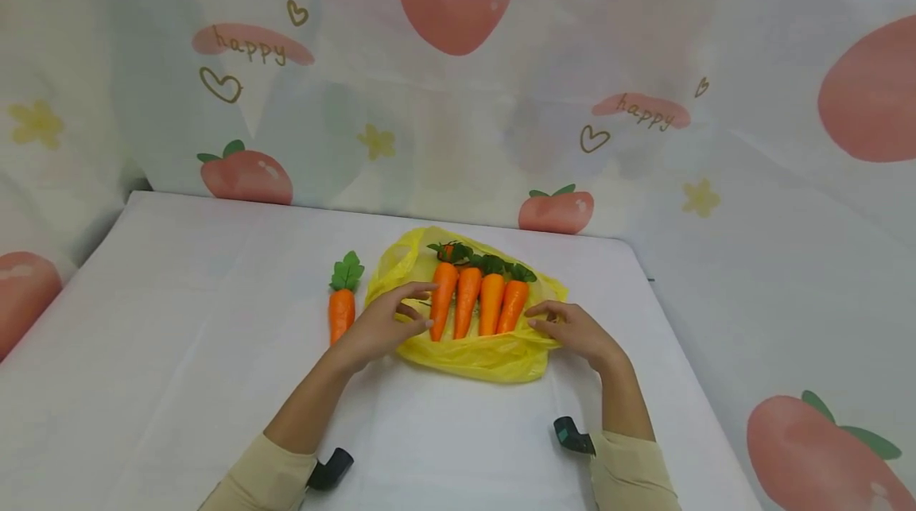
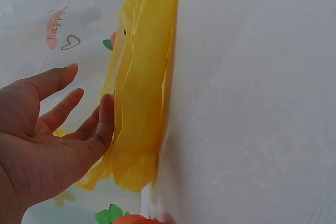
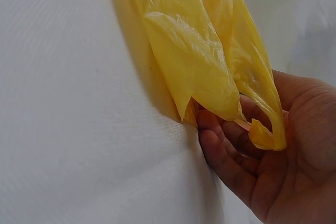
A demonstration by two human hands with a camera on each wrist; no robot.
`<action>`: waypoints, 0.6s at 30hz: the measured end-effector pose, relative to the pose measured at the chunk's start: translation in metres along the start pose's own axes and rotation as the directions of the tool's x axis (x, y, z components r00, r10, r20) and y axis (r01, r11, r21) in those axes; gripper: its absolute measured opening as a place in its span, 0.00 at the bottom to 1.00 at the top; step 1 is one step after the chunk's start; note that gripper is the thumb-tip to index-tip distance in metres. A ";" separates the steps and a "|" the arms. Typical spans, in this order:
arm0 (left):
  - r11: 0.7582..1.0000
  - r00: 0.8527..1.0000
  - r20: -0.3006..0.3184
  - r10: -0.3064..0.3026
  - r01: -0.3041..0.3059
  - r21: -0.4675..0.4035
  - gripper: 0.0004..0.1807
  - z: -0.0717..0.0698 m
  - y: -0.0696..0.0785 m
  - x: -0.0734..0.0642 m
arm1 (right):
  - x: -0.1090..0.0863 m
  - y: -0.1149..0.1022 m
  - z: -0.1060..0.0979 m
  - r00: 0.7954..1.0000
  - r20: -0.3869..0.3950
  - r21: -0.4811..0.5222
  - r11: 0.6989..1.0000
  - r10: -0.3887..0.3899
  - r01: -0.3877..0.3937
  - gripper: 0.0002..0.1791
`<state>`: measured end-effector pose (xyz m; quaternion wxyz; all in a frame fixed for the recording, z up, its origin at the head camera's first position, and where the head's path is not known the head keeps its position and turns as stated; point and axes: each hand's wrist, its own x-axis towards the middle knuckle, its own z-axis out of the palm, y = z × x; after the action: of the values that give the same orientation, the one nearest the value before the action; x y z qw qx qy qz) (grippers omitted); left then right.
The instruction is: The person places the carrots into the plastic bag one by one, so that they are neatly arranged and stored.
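An open yellow plastic bag [image 1: 494, 360] lies on the table with several orange carrots [image 1: 467, 296] side by side in it, their green tops away from me. My left hand [image 1: 390, 320] is at the bag's left side, fingers loosely bent and spread beside the leftmost carrot. The left wrist view shows that hand [image 2: 68, 135] with its fingertips right at the yellow plastic. At the bag's right edge is my right hand [image 1: 572, 330]. In the right wrist view, a loop of the bag [image 3: 262, 103] lies within the curled fingers of this hand [image 3: 252, 166].
Another carrot [image 1: 342, 308] with a green leafy top lies left of the bag, partly hidden by my left forearm. The white table [image 1: 215, 320] meets a fruit-printed cloth backdrop [image 1: 458, 114] at its back edge. Black mounts [image 1: 332, 470] sit on both wrists.
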<state>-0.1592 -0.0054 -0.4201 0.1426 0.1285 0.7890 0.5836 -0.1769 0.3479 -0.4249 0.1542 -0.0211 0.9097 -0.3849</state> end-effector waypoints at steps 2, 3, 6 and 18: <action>1.000 1.000 -0.003 0.003 -0.003 -0.003 0.28 -0.001 0.001 -0.002 | 0.000 0.000 0.000 1.000 -0.002 0.003 1.000 0.001 -0.001 0.17; 1.000 1.000 -0.005 0.003 -0.003 -0.005 0.28 -0.001 0.001 -0.003 | 0.000 0.000 0.000 1.000 -0.003 0.003 1.000 0.002 -0.002 0.17; 1.000 1.000 -0.011 -0.018 0.018 -0.008 0.28 -0.004 0.001 -0.006 | 0.000 0.000 0.000 1.000 -0.005 0.003 1.000 0.007 -0.007 0.17; 1.000 0.999 -0.042 0.013 -0.013 0.002 0.24 -0.013 -0.004 -0.025 | -0.001 -0.001 0.000 1.000 0.004 0.006 1.000 -0.009 0.009 0.17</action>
<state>-0.1413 -0.0275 -0.4184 0.1219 0.1212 0.7914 0.5866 -0.1758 0.3477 -0.4234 0.1543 -0.0253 0.9083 -0.3881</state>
